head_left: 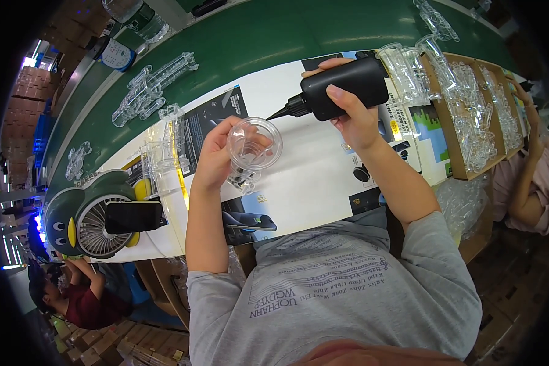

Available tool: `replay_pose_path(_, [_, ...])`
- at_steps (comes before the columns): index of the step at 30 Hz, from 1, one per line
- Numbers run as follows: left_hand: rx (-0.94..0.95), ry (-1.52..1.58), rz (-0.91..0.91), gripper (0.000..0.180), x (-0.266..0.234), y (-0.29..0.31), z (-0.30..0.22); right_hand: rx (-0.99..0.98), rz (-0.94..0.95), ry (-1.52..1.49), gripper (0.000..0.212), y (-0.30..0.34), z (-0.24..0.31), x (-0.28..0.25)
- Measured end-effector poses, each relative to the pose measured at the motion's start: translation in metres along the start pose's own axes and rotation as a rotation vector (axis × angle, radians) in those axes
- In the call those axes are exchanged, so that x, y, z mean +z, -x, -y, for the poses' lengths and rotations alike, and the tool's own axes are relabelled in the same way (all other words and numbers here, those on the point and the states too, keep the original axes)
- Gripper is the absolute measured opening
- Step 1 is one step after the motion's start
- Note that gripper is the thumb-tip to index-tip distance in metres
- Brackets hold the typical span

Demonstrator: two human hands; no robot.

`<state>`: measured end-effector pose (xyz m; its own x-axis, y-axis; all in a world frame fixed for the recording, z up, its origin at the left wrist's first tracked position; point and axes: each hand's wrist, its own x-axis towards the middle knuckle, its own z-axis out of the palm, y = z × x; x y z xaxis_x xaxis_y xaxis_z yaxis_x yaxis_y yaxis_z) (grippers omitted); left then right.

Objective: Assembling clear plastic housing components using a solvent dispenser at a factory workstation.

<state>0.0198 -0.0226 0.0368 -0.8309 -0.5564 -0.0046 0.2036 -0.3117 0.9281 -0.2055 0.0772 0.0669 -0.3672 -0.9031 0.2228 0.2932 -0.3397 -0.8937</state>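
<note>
Clear plastic part within curled left hand, black bottle within curled right hand, some fingers hidden.

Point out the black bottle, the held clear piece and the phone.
Black bottle (360, 80), head view: middle of its body.
Held clear piece (257, 150), head view: its round end.
Phone (133, 217), head view: its dark screen.

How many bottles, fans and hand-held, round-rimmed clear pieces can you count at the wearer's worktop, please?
Bottles: 3 (black bottle in the right hand; clear bottle and labelled bottle at upper left)
Fans: 1 (dark green fan at left)
Held pieces: 1 (clear piece in the left hand)
Total: 5
</note>
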Motion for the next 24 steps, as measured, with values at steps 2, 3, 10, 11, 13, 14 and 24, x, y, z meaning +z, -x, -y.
replay_pose_path(2, [-0.021,-0.022,-0.049,0.028,0.0052,-0.0002,-0.0008,0.004,-0.004,0.000,0.036,-0.0001,-0.0002,-0.0003])
replay_pose_path(3, [-0.042,-0.044,-0.098,0.032,0.0071,-0.0004,-0.0009,0.007,-0.007,0.000,0.036,-0.0001,-0.0003,-0.0006])
replay_pose_path(10, [-0.027,-0.033,-0.020,0.038,0.0041,0.0014,-0.0015,0.028,0.031,-0.014,0.037,-0.0015,0.0002,-0.0026])
replay_pose_path(11, [-0.061,-0.020,-0.022,0.039,0.0041,0.0016,-0.0020,0.015,0.030,-0.006,0.038,-0.0025,-0.0015,-0.0038])
replay_pose_path(13, [-0.095,-0.007,-0.026,0.040,0.0041,0.0019,-0.0032,0.002,0.030,0.002,0.039,-0.0024,-0.0002,-0.0039])
replay_pose_path(14, [-0.096,-0.022,-0.003,0.039,0.0040,0.0023,-0.0040,0.030,0.046,0.001,0.039,-0.0013,0.0043,-0.0028])
replay_pose_path(24, [-0.055,0.023,0.221,0.021,-0.0010,0.0031,-0.0006,0.055,0.136,0.005,0.039,-0.0014,0.0048,-0.0048])
